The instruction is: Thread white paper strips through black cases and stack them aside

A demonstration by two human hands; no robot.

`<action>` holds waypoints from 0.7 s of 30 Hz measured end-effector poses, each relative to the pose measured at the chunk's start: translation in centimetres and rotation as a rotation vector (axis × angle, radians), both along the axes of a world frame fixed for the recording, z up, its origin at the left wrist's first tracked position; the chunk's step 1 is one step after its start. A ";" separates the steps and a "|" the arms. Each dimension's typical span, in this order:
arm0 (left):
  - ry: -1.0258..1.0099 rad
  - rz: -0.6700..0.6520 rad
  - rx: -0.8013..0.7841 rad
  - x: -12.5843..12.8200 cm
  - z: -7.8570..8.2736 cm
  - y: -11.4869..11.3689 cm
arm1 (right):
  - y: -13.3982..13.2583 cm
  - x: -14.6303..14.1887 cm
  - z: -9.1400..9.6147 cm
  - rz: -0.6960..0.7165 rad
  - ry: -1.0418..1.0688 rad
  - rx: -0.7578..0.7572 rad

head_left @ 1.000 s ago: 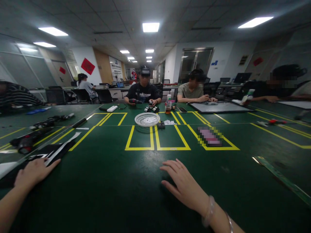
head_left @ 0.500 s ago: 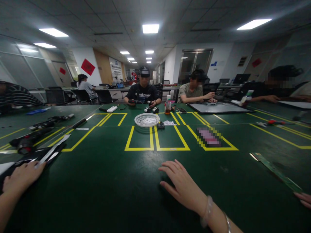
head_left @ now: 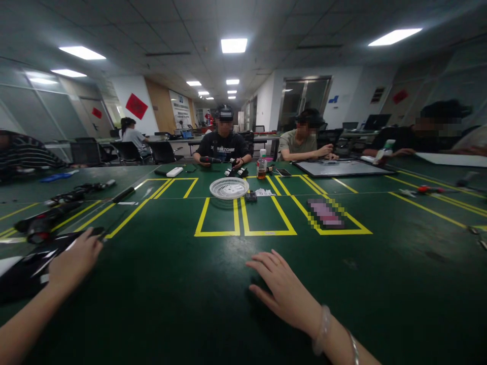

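My left hand (head_left: 74, 258) is at the left, over a glossy black sheet-like thing (head_left: 26, 271) on the green table. Its fingers are closed round a dark screwdriver (head_left: 99, 232), whose thin shaft points away to the upper right; most of the handle is hidden. My right hand (head_left: 285, 289), with bracelets at the wrist, rests palm down near the table's middle. Its fingers are stretched out, and nothing is in it. Ahead of it, yellow tape (head_left: 270, 233) marks out boxes on the tabletop.
Beyond the tape stand a round white basket (head_left: 229, 188) and a bottle (head_left: 262, 165). A blurred-out flat object (head_left: 326, 213) lies right of centre. Black tools (head_left: 49, 218) lie at the left, a red-handled tool (head_left: 426, 189) at the right. Several people sit around the table.
My left hand has moved right and away from me, and a screwdriver now shows in it. A pale strip beside it is gone. At the right, a green strip and another person's fingers have left view.
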State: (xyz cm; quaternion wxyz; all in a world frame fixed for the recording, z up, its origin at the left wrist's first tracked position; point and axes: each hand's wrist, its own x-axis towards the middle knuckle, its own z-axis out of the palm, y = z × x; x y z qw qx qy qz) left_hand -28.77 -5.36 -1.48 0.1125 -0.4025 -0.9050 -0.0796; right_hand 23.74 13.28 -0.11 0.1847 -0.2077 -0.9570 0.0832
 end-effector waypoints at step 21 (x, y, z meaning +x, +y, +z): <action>-0.087 -0.974 -0.056 26.9 0.7 5.2 | -1.4 -0.6 0.5 0.107 -0.044 -0.121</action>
